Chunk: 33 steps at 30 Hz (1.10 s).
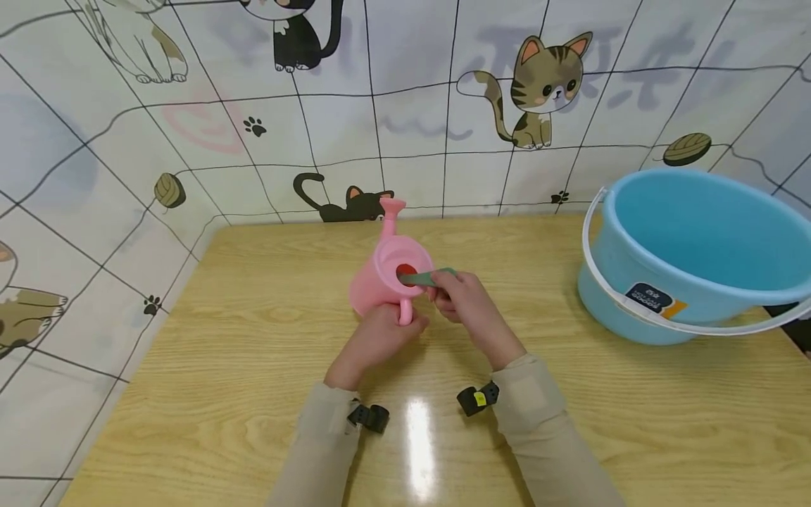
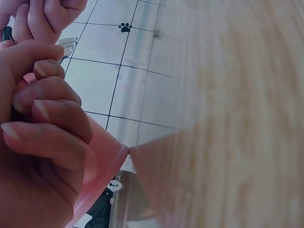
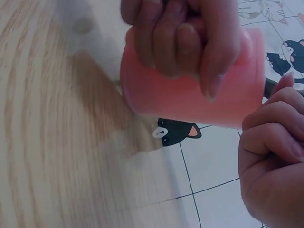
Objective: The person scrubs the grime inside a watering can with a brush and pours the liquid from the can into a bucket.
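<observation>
Nearest the viewer, two beige sleeves [image 1: 545, 422] enter from the bottom edge, each with a black wrist strap; the forearms are cut off by the frame. Just beyond them, the left hand [image 1: 374, 338] grips the handle of a pink watering can [image 1: 380, 278], its fingers [image 2: 52, 114] curled tightly round it; the handle itself is almost wholly hidden under the fingers. Beside the can's handle, on the right, the right hand [image 1: 462, 303] pinches a flat green strip [image 1: 426, 277] whose far end reaches over the can's open top, where a red patch [image 1: 405, 271] shows inside; what the strip and the patch are cannot be made out. The can stands on the wooden bench [image 1: 253, 352], spout pointing away toward the wall. Well to the right of the can sits a blue bucket [image 1: 697, 239] with a white bail handle, partly cut off at the frame edge. Behind the can rises a tiled wall [image 1: 412, 105] printed with cartoon cats. Both wrist views are blurred.
</observation>
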### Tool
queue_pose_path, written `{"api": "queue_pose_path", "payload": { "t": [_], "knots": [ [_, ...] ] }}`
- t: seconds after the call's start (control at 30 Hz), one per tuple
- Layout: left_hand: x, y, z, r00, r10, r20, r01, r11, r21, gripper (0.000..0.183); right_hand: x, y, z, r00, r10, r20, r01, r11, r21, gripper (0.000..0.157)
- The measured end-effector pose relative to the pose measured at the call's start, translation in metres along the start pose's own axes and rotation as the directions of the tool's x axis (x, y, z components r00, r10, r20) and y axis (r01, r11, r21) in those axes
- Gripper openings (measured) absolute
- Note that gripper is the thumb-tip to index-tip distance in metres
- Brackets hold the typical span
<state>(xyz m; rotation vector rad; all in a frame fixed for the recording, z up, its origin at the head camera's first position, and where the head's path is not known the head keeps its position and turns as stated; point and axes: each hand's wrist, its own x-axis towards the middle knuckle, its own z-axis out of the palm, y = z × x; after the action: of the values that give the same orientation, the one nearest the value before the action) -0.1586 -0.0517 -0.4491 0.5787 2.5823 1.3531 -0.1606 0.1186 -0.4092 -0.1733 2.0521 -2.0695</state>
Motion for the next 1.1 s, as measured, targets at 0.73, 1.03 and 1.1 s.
{"api": "queue_pose_path", "payload": {
  "t": [0.73,1.03,1.1],
  "knots": [
    [-0.001,-0.005,-0.007,0.998,-0.060,-0.018,0.058,0.990,-0.126,0.033,-0.007,-0.014,0.017,0.953,0.001,0.304,-0.171,0.830,0.532,0.025],
    [0.000,-0.008,-0.011,0.990,0.099,-0.096,-0.086,0.989,0.124,0.019,-0.006,-0.007,0.036,0.882,-0.089,0.463,-0.284,0.684,0.672,0.024],
    [0.000,-0.008,-0.012,0.986,0.130,-0.102,-0.115,0.983,0.143,0.017,-0.006,-0.007,0.038,0.872,-0.101,0.479,-0.305,0.653,0.693,0.024]
  ]
}}
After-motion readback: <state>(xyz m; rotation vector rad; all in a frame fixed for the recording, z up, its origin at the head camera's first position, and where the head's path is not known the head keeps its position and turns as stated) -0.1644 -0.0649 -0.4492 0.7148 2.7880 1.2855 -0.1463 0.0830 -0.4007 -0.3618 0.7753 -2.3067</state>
